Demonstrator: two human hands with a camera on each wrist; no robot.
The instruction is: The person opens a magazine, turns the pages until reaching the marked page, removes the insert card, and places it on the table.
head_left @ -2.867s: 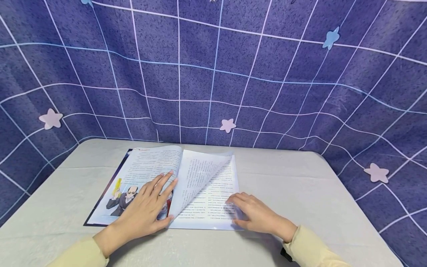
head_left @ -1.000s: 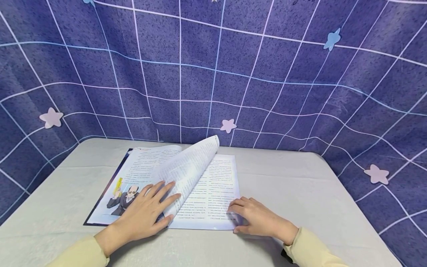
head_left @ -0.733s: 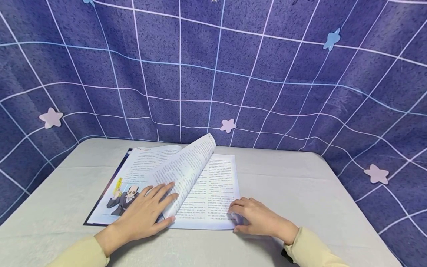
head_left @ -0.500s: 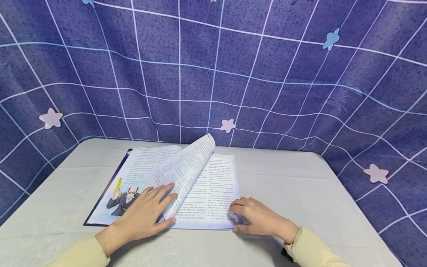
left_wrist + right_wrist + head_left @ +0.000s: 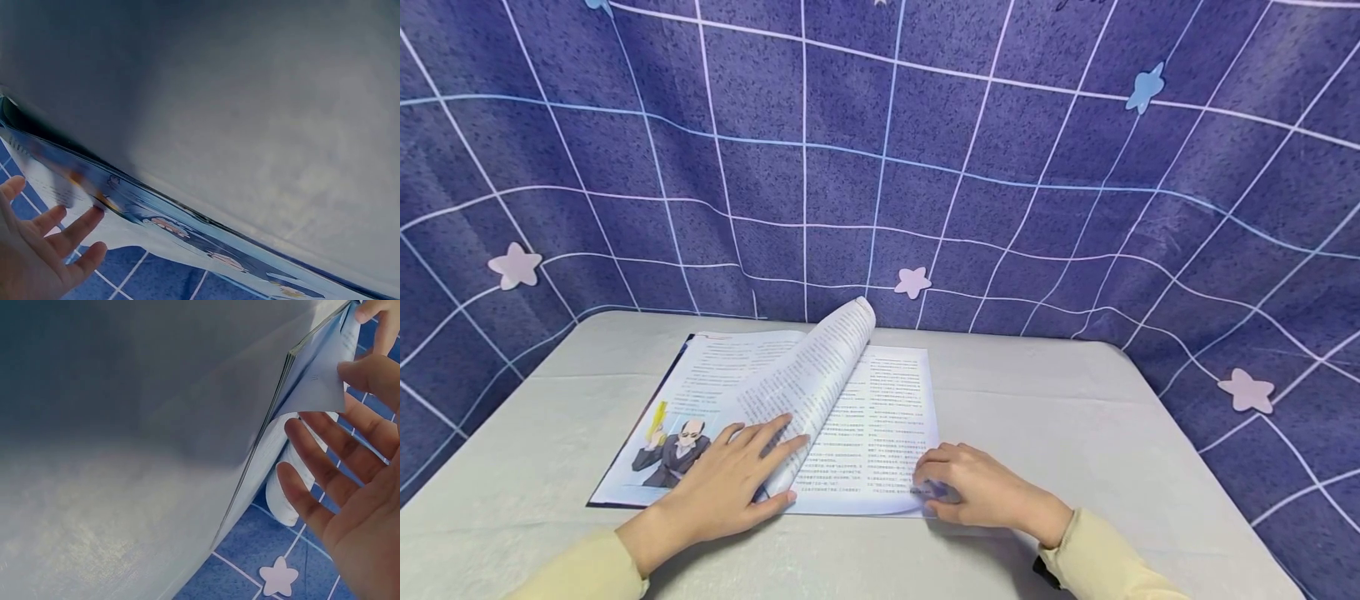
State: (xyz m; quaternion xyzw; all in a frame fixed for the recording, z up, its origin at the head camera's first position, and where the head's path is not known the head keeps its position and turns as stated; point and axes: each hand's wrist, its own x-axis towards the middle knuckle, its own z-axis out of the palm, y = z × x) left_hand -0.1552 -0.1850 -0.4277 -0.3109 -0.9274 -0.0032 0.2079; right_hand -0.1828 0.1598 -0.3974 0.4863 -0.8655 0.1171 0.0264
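Observation:
An open magazine (image 5: 898, 417) lies on the table, with text on its right page and a cartoon of a man in a dark suit (image 5: 673, 450) on its left. A partly turned page (image 5: 820, 367) curls up over the middle, its top end rolled. My left hand (image 5: 722, 483) rests on the curled page and the left side, fingers spread, thumb near the bottom edge by the fold. At the lower right corner, my right hand (image 5: 977, 487) pinches a lifted page corner (image 5: 319, 387); the right wrist view has the thumb on one face and fingertips behind it.
The table (image 5: 1037, 425) has a pale grey cover. Behind it hangs a blue curtain (image 5: 850, 192) with a line grid and star shapes (image 5: 913, 282). A small black item (image 5: 1047, 573) shows at the right sleeve.
The loose page has swung from the right side over to the left and curled under my left hand. Lately the cartoon page has shifted slightly left, and the lower right corner has lifted at my right hand.

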